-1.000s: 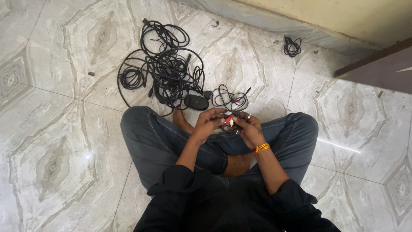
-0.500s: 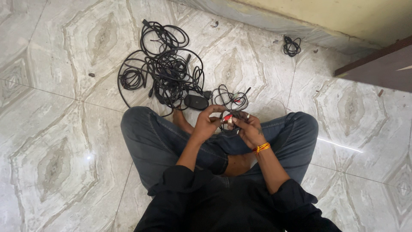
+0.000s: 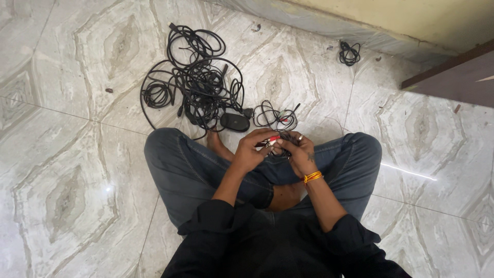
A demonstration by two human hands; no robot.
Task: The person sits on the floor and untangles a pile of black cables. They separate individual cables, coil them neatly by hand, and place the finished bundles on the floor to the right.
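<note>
I sit cross-legged on a marble floor in blue jeans. My left hand point(image 3: 252, 150) and my right hand point(image 3: 299, 153) meet above my lap, both gripping a thin black cable with red and white plugs point(image 3: 272, 139). The plugs poke out between my fingertips. An orange band circles my right wrist. The cable's loose loops point(image 3: 277, 117) lie on the floor just beyond my hands.
A big tangle of black cables point(image 3: 198, 85) lies ahead on the floor, with a black oval adapter point(image 3: 235, 122) at its near edge. A small coiled black cable point(image 3: 349, 53) lies by the wall. A dark wooden furniture edge point(image 3: 453, 77) stands at the right.
My hands have drawn closer together around the plugs, and the left fingers have curled further over the cable. The cables on the floor have not moved.
</note>
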